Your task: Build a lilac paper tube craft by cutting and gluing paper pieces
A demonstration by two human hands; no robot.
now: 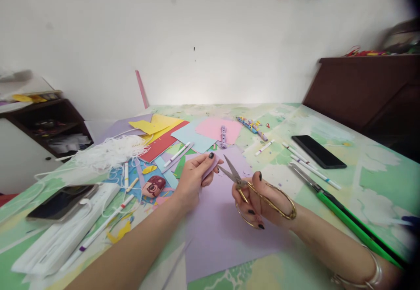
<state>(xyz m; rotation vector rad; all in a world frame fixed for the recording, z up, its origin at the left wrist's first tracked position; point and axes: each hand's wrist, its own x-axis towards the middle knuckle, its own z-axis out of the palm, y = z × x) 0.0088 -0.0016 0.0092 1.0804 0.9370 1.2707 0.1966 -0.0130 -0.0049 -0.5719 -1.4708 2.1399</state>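
My left hand [195,178] pinches a small folded piece of lilac paper [210,170] between thumb and fingers. My right hand [254,196] grips gold-handled scissors [234,176], thumb in one loop and fingers round the other. The blades stand apart and point at the lilac piece, close to my left fingertips. Under both hands lies a large lilac sheet [226,246]. Behind them a small purple paper roll with dark dots [223,137] rests on pink paper [210,128].
At left are a tangle of white string [108,154], a phone [62,202] on a white power strip [42,255], and a red earphone case [153,186]. A green utility knife [354,226], markers [315,170] and a black phone [318,151] lie at right.
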